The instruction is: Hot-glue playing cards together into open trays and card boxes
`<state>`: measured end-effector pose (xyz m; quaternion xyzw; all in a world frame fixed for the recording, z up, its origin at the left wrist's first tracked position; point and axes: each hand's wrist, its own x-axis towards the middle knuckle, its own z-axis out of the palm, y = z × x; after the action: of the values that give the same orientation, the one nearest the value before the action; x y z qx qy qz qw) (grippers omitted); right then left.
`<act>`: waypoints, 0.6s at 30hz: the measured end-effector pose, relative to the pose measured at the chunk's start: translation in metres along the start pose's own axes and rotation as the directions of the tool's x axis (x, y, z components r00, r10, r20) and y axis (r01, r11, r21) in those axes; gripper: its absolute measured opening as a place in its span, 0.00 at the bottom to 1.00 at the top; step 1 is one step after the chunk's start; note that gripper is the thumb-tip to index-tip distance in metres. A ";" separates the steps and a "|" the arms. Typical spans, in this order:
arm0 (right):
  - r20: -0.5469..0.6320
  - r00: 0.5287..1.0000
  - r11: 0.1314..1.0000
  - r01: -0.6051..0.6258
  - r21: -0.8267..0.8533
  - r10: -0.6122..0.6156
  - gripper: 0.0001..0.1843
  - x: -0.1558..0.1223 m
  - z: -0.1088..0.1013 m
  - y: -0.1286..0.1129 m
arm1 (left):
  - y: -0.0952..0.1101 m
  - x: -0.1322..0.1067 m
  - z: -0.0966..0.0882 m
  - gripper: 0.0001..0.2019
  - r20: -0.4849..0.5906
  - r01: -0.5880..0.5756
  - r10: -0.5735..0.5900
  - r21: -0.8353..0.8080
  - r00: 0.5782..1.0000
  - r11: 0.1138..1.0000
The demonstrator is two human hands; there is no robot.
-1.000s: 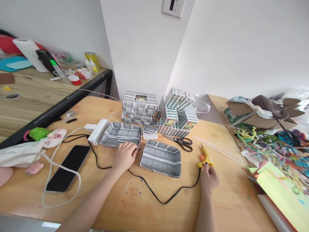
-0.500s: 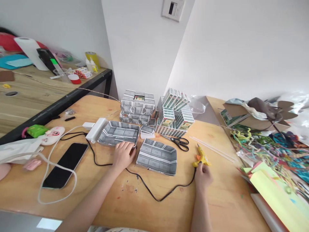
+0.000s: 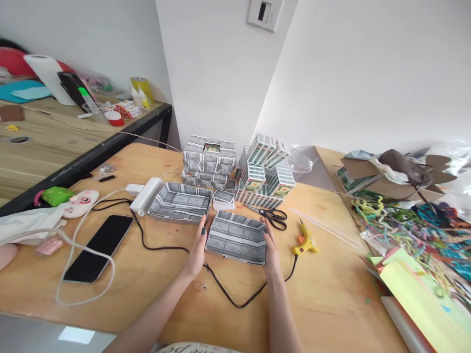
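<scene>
A shallow tray made of grey patterned playing cards [image 3: 237, 238] lies on the table before me. My left hand [image 3: 196, 251] presses along its left side, and my right hand [image 3: 271, 251] grips its right side with the thumb over the rim. A second card tray [image 3: 180, 202] sits just beyond my left hand. To the right of my right hand lies a yellow glue gun [image 3: 306, 239], its nozzle pointing away and its black cord [image 3: 241, 305] looping in front of the tray. Scissors [image 3: 274, 217] with black handles rest behind it.
Bundled cards [image 3: 209, 162] and stacked card boxes [image 3: 253, 179] stand at the back. A white power strip [image 3: 146, 196] and a phone [image 3: 99, 249] with a white cable are on the left. Clear glue sticks [image 3: 324, 227], coloured paper [image 3: 419, 289] and pipe cleaners [image 3: 401, 220] lie right.
My right hand has left the glue gun and moved left to the nearer tray's right side. My left hand has come off the farther tray's edge to the nearer tray's left side.
</scene>
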<state>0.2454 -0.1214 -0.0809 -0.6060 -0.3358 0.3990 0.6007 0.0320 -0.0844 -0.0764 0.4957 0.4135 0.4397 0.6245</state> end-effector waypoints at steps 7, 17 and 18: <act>0.104 0.995 0.979 0.020 -0.202 0.001 0.32 0.005 -0.004 -0.002 | 0.005 0.002 -0.005 0.28 0.150 -0.059 0.007 0.340 0.989 0.939; 0.186 0.982 0.950 0.074 -0.302 -0.018 0.35 0.008 -0.004 -0.002 | 0.007 0.002 -0.009 0.27 0.200 -0.066 -0.034 0.471 0.979 0.879; 0.194 0.981 0.956 0.055 -0.287 0.002 0.34 0.008 -0.008 -0.001 | 0.009 0.001 -0.010 0.27 0.207 -0.064 -0.041 0.476 0.978 0.877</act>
<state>0.2562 -0.1176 -0.0805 -0.6416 -0.4556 0.3937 0.4750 0.0214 -0.0799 -0.0697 0.6812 0.4380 0.2722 0.5195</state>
